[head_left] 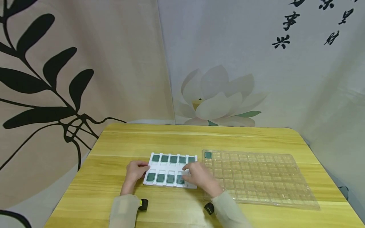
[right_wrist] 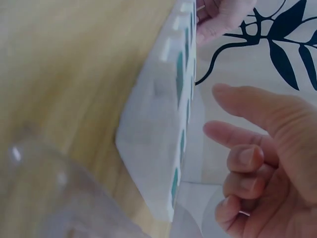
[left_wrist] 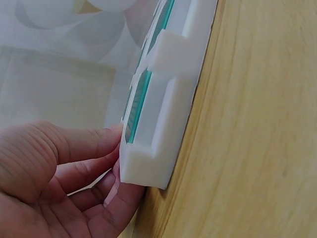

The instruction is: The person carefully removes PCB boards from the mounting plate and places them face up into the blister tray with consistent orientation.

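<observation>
My left hand (head_left: 136, 172) grips the left edge of a white tray (head_left: 166, 168), its thumb on the upper rim and its fingers below. Dark green square chips (head_left: 161, 178) sit in two rows of slots in the tray. Over the tray's right end hovers my right hand (head_left: 201, 177), which hides part of that end. In the right wrist view its thumb and index finger (right_wrist: 233, 133) stand apart with nothing between them, and the other fingers are loosely curled.
To the right lies a clear plastic tray (head_left: 256, 177) with many square pockets, and one green chip (head_left: 208, 155) is in its far left corner pocket. Both trays rest on a yellow wooden table (head_left: 171, 137). Printed curtains (head_left: 128, 63) hang behind.
</observation>
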A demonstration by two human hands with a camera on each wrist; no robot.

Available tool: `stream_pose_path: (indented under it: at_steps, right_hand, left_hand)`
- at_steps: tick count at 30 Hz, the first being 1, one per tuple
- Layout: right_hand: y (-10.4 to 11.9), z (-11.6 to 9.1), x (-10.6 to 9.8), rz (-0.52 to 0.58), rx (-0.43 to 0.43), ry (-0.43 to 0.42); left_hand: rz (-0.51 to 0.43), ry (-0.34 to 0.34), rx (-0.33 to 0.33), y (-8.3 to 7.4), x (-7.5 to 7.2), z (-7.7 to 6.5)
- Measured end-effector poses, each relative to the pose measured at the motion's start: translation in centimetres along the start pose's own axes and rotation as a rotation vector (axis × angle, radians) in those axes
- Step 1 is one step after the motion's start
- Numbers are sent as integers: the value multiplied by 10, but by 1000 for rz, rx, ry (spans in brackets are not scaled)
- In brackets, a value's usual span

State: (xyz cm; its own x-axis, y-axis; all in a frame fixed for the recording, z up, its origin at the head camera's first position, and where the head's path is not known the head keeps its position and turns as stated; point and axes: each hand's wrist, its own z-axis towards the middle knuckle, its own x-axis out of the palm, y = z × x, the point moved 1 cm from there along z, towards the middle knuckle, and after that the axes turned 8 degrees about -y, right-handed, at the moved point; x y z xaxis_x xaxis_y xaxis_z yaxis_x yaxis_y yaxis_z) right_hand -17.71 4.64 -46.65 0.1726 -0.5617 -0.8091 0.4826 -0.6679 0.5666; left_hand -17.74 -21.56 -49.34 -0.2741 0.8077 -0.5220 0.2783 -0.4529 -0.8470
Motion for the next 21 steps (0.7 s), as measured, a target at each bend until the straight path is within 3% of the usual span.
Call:
stream_pose_path:
  at_steps: [21]
  right_hand:
    - [2, 0, 20, -114, -43, 8]
  left_hand:
    - [-9, 2, -6, 0, 0, 0]
